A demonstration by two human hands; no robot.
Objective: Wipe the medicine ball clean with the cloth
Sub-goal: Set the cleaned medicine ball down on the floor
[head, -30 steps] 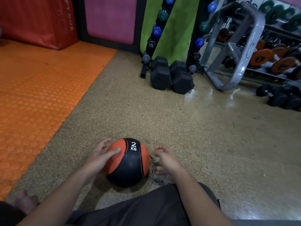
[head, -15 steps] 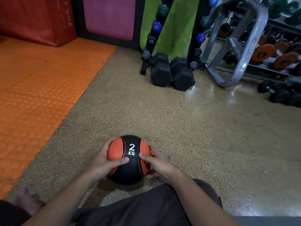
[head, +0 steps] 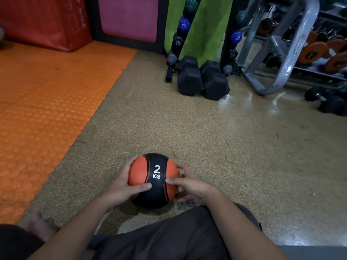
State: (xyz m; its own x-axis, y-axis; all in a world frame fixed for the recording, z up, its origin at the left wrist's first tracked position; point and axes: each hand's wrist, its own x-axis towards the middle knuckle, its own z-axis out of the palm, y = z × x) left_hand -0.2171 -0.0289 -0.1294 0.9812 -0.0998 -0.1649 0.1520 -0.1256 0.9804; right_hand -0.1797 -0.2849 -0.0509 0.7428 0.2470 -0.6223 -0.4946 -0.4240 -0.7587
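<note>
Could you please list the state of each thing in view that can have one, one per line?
medicine ball: on the floor, "2 KG" label facing up, held on both sides.
left hand: curled round the ball's left side, thumb on the black band.
right hand: curled round the ball's right side; something beneath it, too hidden to identify.
black hex dumbbells: lying on the floor by the rack.

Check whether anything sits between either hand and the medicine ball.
Nothing visible does. The left hand and right hand both hold the orange-and-black rubber 2 kg medicine ball directly, thumbs on its black band. Something small and dark lies under the right hand; whether it is the cloth cannot be told.
</note>
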